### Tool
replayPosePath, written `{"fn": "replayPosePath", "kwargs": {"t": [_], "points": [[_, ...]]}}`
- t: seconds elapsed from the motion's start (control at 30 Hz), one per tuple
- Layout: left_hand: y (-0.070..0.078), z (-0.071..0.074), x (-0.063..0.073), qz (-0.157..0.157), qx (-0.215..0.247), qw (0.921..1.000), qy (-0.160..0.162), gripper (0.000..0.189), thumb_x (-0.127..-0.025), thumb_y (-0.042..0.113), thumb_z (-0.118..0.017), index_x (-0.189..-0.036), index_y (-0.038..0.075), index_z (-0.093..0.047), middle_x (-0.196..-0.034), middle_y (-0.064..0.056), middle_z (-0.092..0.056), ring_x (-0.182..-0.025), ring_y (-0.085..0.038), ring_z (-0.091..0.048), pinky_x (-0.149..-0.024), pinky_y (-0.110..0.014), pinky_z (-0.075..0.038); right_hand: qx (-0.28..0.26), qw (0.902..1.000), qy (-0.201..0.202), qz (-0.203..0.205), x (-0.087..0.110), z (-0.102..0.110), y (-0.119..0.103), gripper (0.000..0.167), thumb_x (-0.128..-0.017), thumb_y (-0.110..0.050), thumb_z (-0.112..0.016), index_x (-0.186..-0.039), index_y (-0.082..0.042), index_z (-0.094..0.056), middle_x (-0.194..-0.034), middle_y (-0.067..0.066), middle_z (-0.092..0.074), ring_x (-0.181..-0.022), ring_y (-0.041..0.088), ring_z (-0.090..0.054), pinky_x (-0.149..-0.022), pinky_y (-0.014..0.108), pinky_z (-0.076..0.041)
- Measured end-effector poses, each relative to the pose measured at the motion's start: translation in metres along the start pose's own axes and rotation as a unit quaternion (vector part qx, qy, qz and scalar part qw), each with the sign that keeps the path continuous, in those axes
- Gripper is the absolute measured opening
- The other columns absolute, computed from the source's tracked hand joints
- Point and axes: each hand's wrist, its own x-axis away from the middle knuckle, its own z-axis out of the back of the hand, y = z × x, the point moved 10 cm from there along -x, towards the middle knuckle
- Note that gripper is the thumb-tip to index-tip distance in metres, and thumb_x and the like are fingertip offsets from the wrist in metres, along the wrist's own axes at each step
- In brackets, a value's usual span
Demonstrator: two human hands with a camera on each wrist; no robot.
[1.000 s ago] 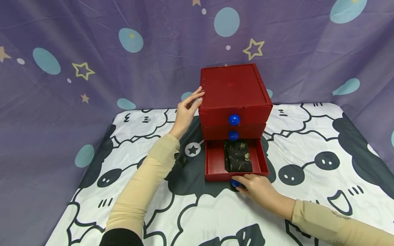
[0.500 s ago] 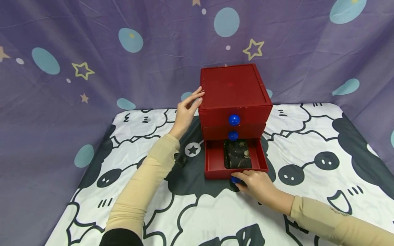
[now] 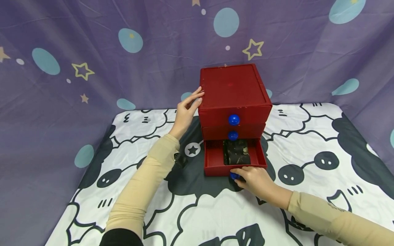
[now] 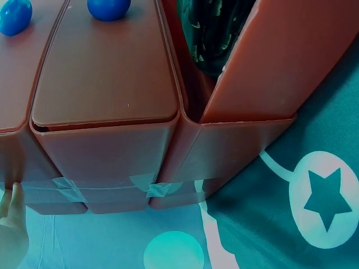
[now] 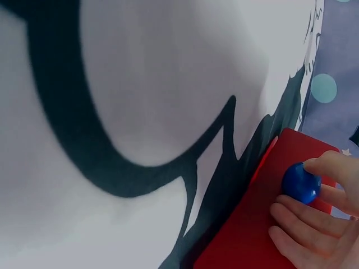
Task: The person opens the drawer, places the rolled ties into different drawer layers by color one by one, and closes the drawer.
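Observation:
A red three-tier drawer cabinet point(image 3: 234, 85) stands on the patterned cloth, its bottom drawer point(image 3: 215, 171) pulled partway out. Inside that drawer lies a folded black cloth point(image 3: 238, 153) with a gold floral pattern, also partly visible in the left wrist view. My right hand point(image 3: 258, 182) pinches the drawer's round blue knob point(image 5: 297, 182) between thumb and fingers. Against the cabinet's upper left side rests my left hand point(image 3: 185, 111), fingers extended; only its fingertips show at the edge of the left wrist view.
Blue knobs mark the top drawer point(image 3: 234, 119) and middle drawer point(image 3: 233, 135), both pushed in. Clear tape point(image 4: 162, 189) runs along the cabinet's side. Behind it hangs a purple curtain point(image 3: 172, 51). A black-and-white cartoon cloth point(image 3: 200, 218) covers the table.
The bottom drawer has slid a little way inward, carrying the black cloth with it. My right hand has moved with the knob toward the cabinet. The left hand has stayed in place.

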Motion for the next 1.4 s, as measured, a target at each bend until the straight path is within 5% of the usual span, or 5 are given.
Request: {"fn": "replayPosePath", "kwargs": {"t": [1.4], "points": [[0.002,0.000,0.000,-0.009,0.004,0.9999,0.002,0.028,-0.088,-0.002,-0.049,-0.112,-0.016,-0.051,-0.131,-0.023,-0.041,-0.124,-0.025,-0.037,-0.099,-0.025,-0.034,-0.009,0.9994,-0.012,-0.030,-0.028,-0.010,0.029,0.030,-0.066,-0.018,-0.077,-0.094,-0.011,-0.068,-0.079,0.003,-0.068,-0.066,0.016,-0.063,-0.052,0.030,-0.051]]}}
